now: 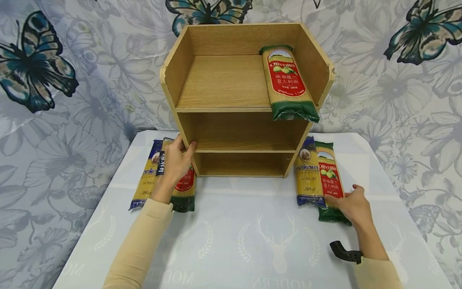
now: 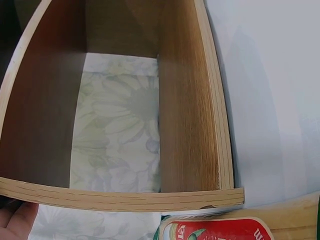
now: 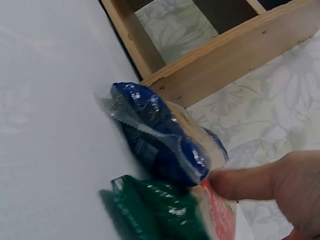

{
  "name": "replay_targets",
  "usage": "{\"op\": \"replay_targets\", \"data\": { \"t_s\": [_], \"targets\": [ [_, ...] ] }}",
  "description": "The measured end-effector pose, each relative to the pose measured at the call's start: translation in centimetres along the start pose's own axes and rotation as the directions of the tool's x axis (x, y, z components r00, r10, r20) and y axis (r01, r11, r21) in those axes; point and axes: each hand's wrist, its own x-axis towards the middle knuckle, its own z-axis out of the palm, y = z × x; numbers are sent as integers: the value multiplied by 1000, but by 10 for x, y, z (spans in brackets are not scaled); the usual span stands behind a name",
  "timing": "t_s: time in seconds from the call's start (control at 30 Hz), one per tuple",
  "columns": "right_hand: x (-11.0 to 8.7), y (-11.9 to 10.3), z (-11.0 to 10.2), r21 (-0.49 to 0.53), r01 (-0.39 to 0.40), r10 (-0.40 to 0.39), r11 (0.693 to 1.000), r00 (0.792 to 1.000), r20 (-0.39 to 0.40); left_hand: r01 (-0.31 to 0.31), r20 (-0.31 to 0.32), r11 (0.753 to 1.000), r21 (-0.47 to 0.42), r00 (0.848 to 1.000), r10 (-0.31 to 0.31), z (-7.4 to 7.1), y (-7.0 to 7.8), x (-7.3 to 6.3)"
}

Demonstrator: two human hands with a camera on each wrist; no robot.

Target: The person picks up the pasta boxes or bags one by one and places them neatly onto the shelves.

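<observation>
My left hand (image 1: 175,159) grips the left side panel of a small wooden shelf (image 1: 234,151), its thumb near the front edge. In the left wrist view, fingertips (image 2: 20,220) show beside that panel. My right hand (image 1: 354,204) is at a red and green spaghetti packet (image 1: 329,176) right of the shelf. Its thumb (image 3: 245,183) lies over the packet and its fingers are spread apart from it. A blue and yellow spaghetti packet (image 1: 309,172) lies directly alongside. Another red and green spaghetti packet (image 1: 287,80) leans on the shelf's top tier, toward the right.
Left of the shelf, partly behind my left arm, lie a blue and yellow packet (image 1: 147,176), a dark-labelled packet (image 1: 161,160) and a red and green packet (image 1: 185,188). A white patterned cloth (image 1: 245,237) covers the table. Butterfly-printed fabric (image 1: 90,100) hangs behind.
</observation>
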Motion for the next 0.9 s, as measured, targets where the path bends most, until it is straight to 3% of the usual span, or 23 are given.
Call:
{"op": "replay_targets", "data": {
  "t_s": [0.23, 0.4, 0.67, 0.77, 0.9],
  "targets": [
    [2, 5, 6, -122, 19, -22, 992, 999, -24, -8, -7, 1000, 10, 1000, 8, 0, 1, 0],
    [3, 9, 8, -103, 46, -49, 994, 998, -31, -12, -14, 1000, 22, 1000, 13, -1, 1, 0],
    [16, 20, 4, 42, 10, -14, 999, 994, 107, -11, -15, 999, 31, 1000, 11, 0, 2, -1],
    [19, 24, 3, 127, 21, -45, 992, 981, 187, -15, -9, 999, 30, 1000, 15, 0, 2, 0],
    [19, 29, 3, 284, 30, -110, 958, 957, 269, -10, -2, 1000, 27, 1000, 10, -2, 2, -1]
  ]
}}
